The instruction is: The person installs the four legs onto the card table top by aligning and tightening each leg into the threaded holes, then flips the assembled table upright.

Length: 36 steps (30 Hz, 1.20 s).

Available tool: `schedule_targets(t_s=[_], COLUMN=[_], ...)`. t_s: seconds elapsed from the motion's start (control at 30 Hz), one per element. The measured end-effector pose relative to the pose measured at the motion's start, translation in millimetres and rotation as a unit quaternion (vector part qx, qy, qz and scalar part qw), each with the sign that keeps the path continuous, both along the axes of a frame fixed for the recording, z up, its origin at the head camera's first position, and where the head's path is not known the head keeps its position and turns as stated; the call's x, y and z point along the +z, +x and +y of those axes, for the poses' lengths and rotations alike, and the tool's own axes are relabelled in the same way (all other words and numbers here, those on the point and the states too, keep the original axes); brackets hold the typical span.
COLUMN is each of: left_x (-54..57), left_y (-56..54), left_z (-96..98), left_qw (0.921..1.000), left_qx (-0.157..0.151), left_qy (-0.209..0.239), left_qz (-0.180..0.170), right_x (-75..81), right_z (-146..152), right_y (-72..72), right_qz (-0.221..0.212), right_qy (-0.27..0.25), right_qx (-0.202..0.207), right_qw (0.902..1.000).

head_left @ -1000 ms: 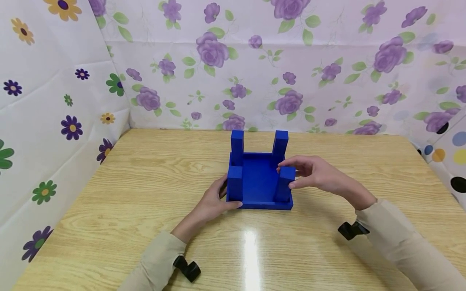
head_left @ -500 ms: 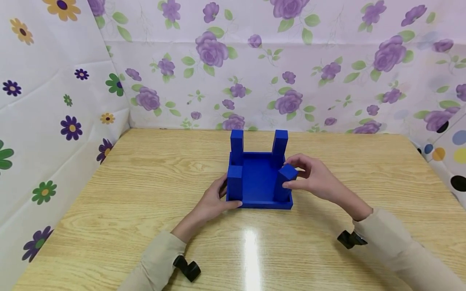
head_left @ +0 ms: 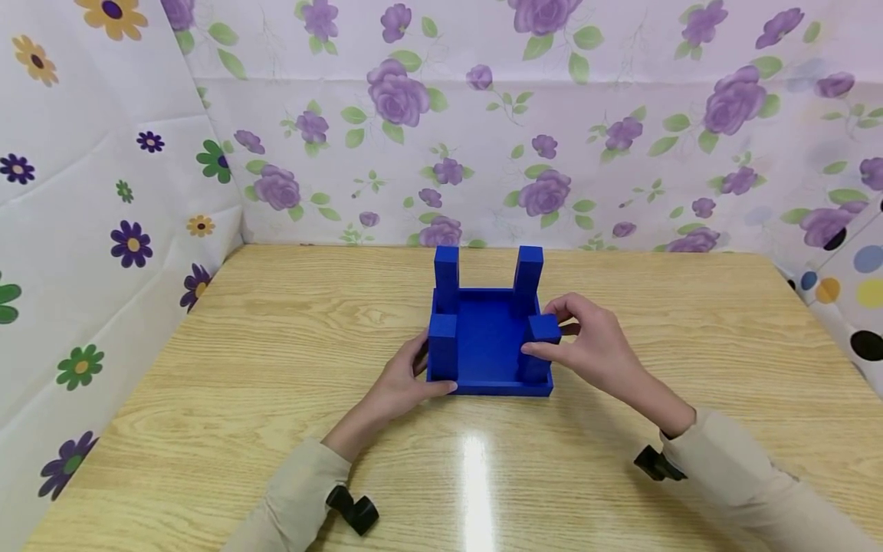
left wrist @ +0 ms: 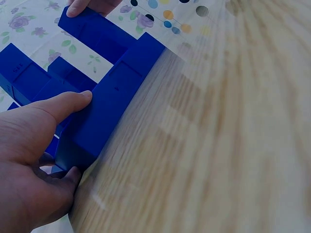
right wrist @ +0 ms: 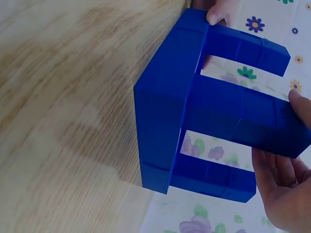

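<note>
A blue square tray [head_left: 485, 345] with a low rim lies on the table, a blue square post upright at each corner, like an upturned stool. My left hand [head_left: 398, 387] grips its near left corner, thumb on the front wall [left wrist: 109, 104] and fingers round the left side. Between thumb and fingers, my right hand [head_left: 596, 341] pinches the top of the near right post [head_left: 543, 330]. In the right wrist view that post [right wrist: 238, 116] shows a seam across its middle. The near left post [head_left: 443, 345] stands close to my left hand.
The wooden table [head_left: 297, 322] carries the tray near its middle. Behind it hangs a cloth with purple flowers [head_left: 398, 92]. More patterned cloth, with daisies [head_left: 131, 244] on the left and dots [head_left: 828, 290] on the right, borders the table.
The near right post has turned about its upright axis, from square through a diamond angle to nearly square. My right hand has turned with it, its thumb swinging left. My left hand keeps its grip.
</note>
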<state>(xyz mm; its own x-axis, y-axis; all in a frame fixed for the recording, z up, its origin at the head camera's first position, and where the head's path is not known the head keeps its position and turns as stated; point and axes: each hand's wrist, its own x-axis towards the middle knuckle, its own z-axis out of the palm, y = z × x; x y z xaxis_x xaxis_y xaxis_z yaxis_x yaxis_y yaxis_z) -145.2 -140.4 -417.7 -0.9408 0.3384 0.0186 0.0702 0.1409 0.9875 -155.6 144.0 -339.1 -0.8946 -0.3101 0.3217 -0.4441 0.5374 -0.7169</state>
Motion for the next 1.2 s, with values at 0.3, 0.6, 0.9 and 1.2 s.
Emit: schedule_targets(t_s=[0.3,0.6,0.9,1.2], left_x=[0.0,-1.0,1.0,-0.4], left_y=[-0.7,-1.6,-0.4,-1.0], left_z=[-0.1,1.9,0.6,-0.6], left_qw=[1.0,1.0,0.9999,0.9998], left_qx=[0.002,-0.005,-0.005,-0.006], left_qy=[-0.002,-0.001,-0.009,-0.011], left_qz=[0.003,0.002,0.011,0.013], right_x=[1.4,12.2,16.5,12.5], right_z=[-3,8,34,37], right_y=[0.1,-6.3,-26.0,-33.3], right_qz=[0.022,-0.063,-0.173,-0.224], right_qy=[0.02,0.031,-0.026,-0.037], right_qx=[-0.011,0.053,0.219,0.251], right_qw=[0.9995,0.9962,0.96,0.941])
